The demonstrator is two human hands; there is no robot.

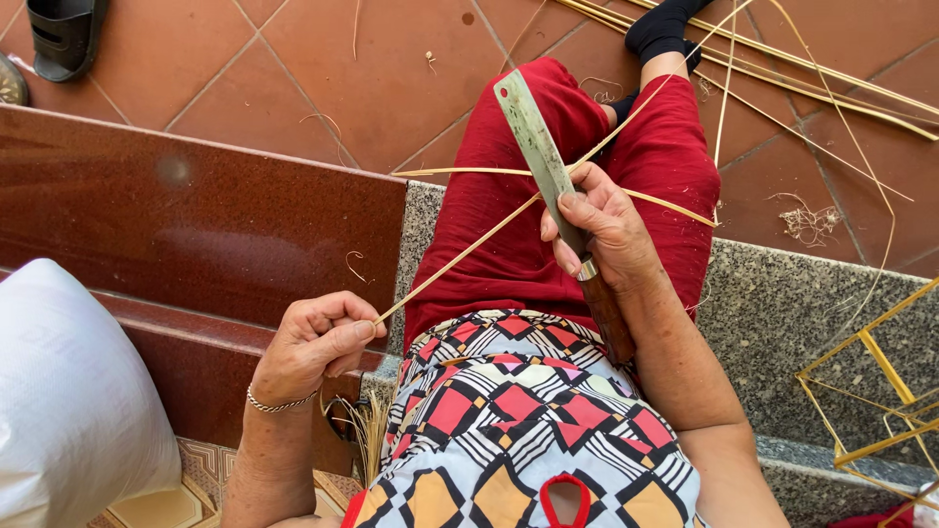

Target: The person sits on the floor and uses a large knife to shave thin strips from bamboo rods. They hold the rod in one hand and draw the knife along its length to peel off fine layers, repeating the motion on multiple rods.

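- The right hand [599, 227], at the centre of the frame, is closed around a long knife [548, 176] where the steel blade meets the wooden handle; the blade points toward the top of the frame and the handle runs back along the forearm.
- The left hand [318, 342], lower left of centre, is curled nearly shut, pinching the near end of a thin bamboo strip [460, 256] between thumb and forefinger.
- The strip runs diagonally from that pinch up to the right, crossing the red trousers [489, 225] and meeting the blade beside the right fingers.
- It looks light, springy and narrow: it likely bends readily, may snap if kinked, and its edges could cut skin. A pinch near the end, with a second support close to the blade, seems the steadiest hold.
- The knife appears heavy and rigid, best gripped at the handle.
- More bamboo strips [812, 68] lie on the terracotta tiles [323, 68] at upper right; a yellow stick frame [880, 381] sits at the right edge, a white sack [68, 401] at lower left.
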